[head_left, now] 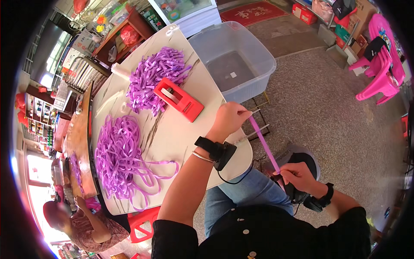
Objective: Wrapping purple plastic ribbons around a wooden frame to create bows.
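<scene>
A purple ribbon (265,143) is stretched taut on a slant between my two hands, beyond the table's right edge. My left hand (230,118) pinches its upper end, fingertips closed beside a thin pale rod (256,111). My right hand (299,177) is lower and to the right, above my knee, closed on the ribbon's other end. A second pale rod (258,131) juts out just below my left hand. On the table lie a loose heap of long purple ribbons (118,157) and, farther off, a pile of short folded ones (151,75).
A red tape dispenser (189,108) lies against the far pile on the marble-patterned table (172,142). Beyond the table stands a translucent plastic bin (258,64). A pink chair (381,73) is at far right. At lower left, another person (92,222) sits by a wooden table (73,142).
</scene>
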### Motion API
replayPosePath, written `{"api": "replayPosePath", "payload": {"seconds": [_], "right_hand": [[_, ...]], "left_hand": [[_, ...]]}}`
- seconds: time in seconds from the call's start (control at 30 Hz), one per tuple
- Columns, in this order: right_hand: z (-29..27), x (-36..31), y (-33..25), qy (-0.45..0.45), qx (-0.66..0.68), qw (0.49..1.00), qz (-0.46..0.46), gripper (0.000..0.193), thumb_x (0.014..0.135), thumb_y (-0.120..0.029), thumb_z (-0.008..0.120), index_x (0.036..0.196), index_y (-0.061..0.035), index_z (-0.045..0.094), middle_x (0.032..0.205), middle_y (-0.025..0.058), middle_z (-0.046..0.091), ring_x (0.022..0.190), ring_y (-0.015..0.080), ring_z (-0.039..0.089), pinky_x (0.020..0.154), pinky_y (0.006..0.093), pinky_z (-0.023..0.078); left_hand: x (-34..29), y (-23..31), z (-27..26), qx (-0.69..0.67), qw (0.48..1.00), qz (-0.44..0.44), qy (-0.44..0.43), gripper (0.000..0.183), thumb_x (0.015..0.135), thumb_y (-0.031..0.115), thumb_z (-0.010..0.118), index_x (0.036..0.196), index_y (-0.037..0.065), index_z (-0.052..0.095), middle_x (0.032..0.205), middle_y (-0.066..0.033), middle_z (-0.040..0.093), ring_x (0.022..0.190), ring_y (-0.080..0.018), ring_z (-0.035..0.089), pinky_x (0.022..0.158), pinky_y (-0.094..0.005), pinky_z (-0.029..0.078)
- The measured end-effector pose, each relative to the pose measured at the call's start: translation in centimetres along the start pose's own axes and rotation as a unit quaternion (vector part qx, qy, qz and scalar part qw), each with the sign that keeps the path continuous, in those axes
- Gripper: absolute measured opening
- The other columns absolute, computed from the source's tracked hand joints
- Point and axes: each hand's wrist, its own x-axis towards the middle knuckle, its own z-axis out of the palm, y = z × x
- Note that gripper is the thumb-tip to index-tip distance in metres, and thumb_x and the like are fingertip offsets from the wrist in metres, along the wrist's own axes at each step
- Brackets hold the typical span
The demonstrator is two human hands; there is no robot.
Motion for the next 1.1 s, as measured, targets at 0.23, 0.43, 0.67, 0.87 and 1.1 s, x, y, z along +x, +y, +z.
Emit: {"api": "replayPosePath", "payload": {"seconds": [0.23,0.43,0.67,0.87,1.1], "right_hand": [[-0.6,3.3,-7.3,-0.041,-0.021,0.993,-0.111,0.017,0.085,-0.006,0.047,0.09,-0.0008,0.062,0.061,-0.0001,0.053,0.053,0.0039,0.047,0.047,0.0194,0.035],[-1.7,13.1,-11.0,-0.054,0.022,0.989,-0.132,0.027,0.089,-0.019,0.042,0.103,-0.0021,0.059,0.062,-0.0055,0.042,0.055,0.0022,0.035,0.049,0.0179,0.028],[-3.5,21.0,-6.7,-0.11,0.148,0.983,0.021,0.026,0.088,-0.023,0.048,0.101,-0.0048,0.061,0.066,-0.0084,0.043,0.054,0.001,0.034,0.046,0.0145,0.025],[-3.4,22.3,-4.0,-0.077,0.174,0.977,0.093,0.021,0.086,-0.024,0.052,0.097,-0.0083,0.062,0.068,-0.0084,0.047,0.055,0.0014,0.038,0.046,0.0152,0.028],[-2.8,20.8,0.5,-0.098,0.133,0.98,0.115,0.022,0.084,-0.025,0.054,0.096,-0.0089,0.062,0.069,-0.005,0.051,0.051,0.0018,0.039,0.039,0.0164,0.026]], "left_hand": [[-0.2,0.1,-0.2,-0.004,1.0,-0.03,-0.006,0.023,0.072,0.022,0.065,0.08,0.001,0.065,0.068,-0.0128,0.061,0.062,-0.0185,0.058,0.058,-0.03,0.045],[-0.3,-0.5,0.0,-0.068,0.997,-0.006,0.041,0.02,0.076,0.019,0.056,0.075,0.0,0.062,0.068,-0.0186,0.058,0.066,-0.0322,0.058,0.061,-0.0378,0.045],[-0.2,-0.4,-0.1,-0.109,0.988,-0.066,0.089,0.021,0.082,0.016,0.045,0.081,-0.003,0.053,0.074,-0.0224,0.057,0.069,-0.0352,0.056,0.063,-0.0387,0.044],[-0.4,-0.5,0.0,-0.139,0.985,-0.05,0.087,0.022,0.083,0.019,0.05,0.082,-0.003,0.056,0.069,-0.0055,0.055,0.063,-0.0128,0.049,0.058,-0.0274,0.04],[-0.3,-0.4,-0.4,-0.113,0.993,-0.008,0.029,0.019,0.079,0.017,0.058,0.085,-0.001,0.063,0.074,-0.0102,0.06,0.067,-0.015,0.055,0.061,-0.028,0.043]]}}
